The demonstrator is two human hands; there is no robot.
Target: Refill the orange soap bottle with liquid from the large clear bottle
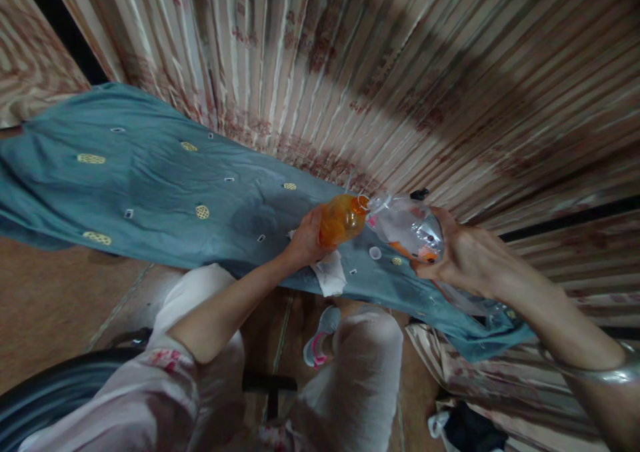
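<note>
My left hand (305, 242) is wrapped around a bottle of orange liquid (341, 222), held over the cloth-covered table. My right hand (463, 255) grips a clear plastic bottle (407, 222) with an orange print, tilted on its side. The two bottle necks meet mouth to mouth; whether they touch I cannot tell. On the cloth below the clear bottle lies a small white cap (375, 253). A crumpled white tissue (331, 275) rests at the table's near edge, under my left hand.
A teal cloth with pineapple prints (165, 179) covers the narrow table. Pleated curtains (320, 59) hang directly behind it. A small black object (419, 194) sits at the back edge. Clear plastic (470, 300) lies beneath my right wrist. A black chair part (65, 385) is at lower left.
</note>
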